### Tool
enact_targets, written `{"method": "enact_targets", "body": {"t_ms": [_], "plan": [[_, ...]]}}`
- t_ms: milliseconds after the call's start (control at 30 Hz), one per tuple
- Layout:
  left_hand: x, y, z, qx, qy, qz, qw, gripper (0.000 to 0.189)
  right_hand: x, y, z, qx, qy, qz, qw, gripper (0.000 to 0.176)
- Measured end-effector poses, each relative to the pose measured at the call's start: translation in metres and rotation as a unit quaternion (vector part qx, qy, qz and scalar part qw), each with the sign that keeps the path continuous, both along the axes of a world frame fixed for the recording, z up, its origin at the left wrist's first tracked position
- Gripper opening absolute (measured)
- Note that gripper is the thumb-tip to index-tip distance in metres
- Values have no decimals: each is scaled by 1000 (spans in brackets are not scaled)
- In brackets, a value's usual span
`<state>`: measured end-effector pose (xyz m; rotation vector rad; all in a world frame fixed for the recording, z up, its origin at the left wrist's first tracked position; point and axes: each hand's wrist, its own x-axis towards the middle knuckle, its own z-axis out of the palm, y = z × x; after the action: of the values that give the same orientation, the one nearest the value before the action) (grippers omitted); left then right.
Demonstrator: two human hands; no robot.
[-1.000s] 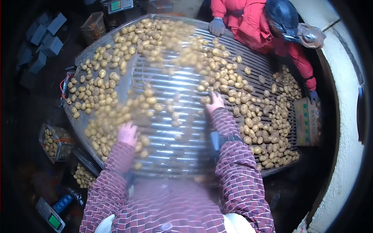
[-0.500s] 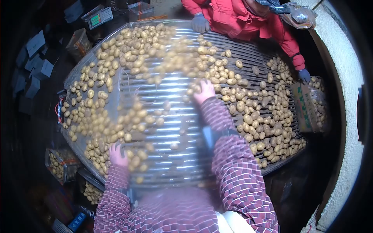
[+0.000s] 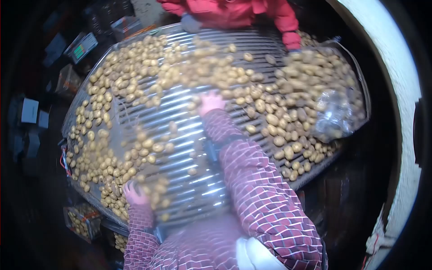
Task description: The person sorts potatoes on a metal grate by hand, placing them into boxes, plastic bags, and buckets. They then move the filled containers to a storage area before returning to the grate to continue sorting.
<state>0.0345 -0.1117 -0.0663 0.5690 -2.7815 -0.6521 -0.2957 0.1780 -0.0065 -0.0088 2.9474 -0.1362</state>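
Potatoes (image 3: 150, 147) lie loose across a slatted sorting table (image 3: 180, 130). My left hand (image 3: 136, 193) is at the table's near left, fingers apart, against a cluster of potatoes. Farther forward, near the middle, my right hand (image 3: 211, 102) reaches over the slats. Its fingers look spread at the edge of a blurred row of potatoes (image 3: 202, 74). Motion smears both hands somewhat, and I see no potato enclosed in either.
Across the table stands a person in a red jacket (image 3: 220, 11), one gloved hand (image 3: 191, 23) on the rim. A blurred mass of potatoes with clear plastic (image 3: 334, 114) lies at the right. Crates (image 3: 83, 220) and a scale (image 3: 81, 47) stand left. A pale wall curves right.
The potatoes and plastic from the carton at the right now spread over the table's right end. My right hand has shifted left in view; my left hand appears slightly lower. The view has turned.
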Motion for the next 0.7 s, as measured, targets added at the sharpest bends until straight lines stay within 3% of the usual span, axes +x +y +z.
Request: {"method": "enact_targets", "body": {"t_ms": [100, 233, 300, 400, 467, 533, 600, 633, 700], "plan": [[0, 1, 3, 2, -12, 0, 1000, 27, 27, 23, -5, -11, -12, 35, 999, 52], [2, 6, 10, 20, 7, 5, 1000, 28, 115, 41, 33, -49, -88, 56, 993, 53], [2, 5, 6, -1, 11, 6, 1000, 23, 167, 56, 16, -199, -70, 17, 977, 56], [4, 0, -3, -13, 9, -2, 1000, 27, 243, 91, 38, -401, -42, -41, 914, 57], [5, -4, -8, -12, -3, -5, 1000, 26, 285, 128, 57, -561, -73, -221, 794, 53], [4, -6, -10, -14, -1, -16, 1000, 26, 331, 193, 24, -648, 14, -264, 714, 46], [6, -3, -6, -5, -9, -26, 1000, 26, 369, 244, 28, -731, 170, -303, 587, 38], [6, -5, -7, -7, -10, -26, 1000, 26, 381, 252, 73, -784, 227, -373, 441, 35], [6, -5, -8, -26, -32, -28, 999, 29, 428, 318, 67, -768, 274, -380, 438, 36]]}}
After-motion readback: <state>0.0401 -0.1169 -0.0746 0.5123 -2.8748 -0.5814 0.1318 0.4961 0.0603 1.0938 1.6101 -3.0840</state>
